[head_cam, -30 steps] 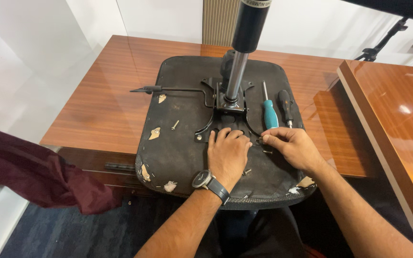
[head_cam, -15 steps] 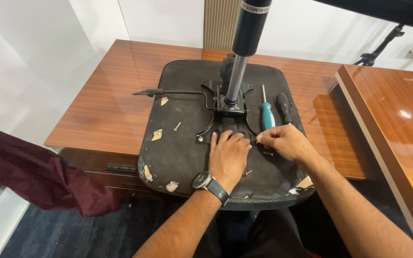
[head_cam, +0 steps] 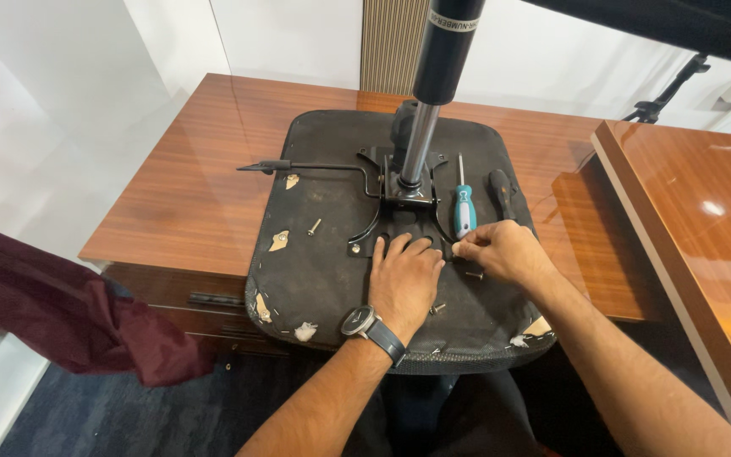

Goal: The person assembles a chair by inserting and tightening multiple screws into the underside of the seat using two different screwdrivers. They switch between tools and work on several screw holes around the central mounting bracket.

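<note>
Brown wood desk [head_cam: 171, 186] holds an upside-down black seat [head_cam: 315, 271] so its metal bracket [head_cam: 403, 207] faces up. A lever [head_cam: 306, 166] sticks out left, and a loose screw [head_cam: 314, 227] lies near it. Left hand [head_cam: 403, 279] lies flat and open, pressing below the bracket, maybe to steady it. Right hand [head_cam: 501, 252] pinches something tiny at the bracket's edge, beside a teal screwdriver [head_cam: 464, 207] and a black one [head_cam: 501, 190].
</note>
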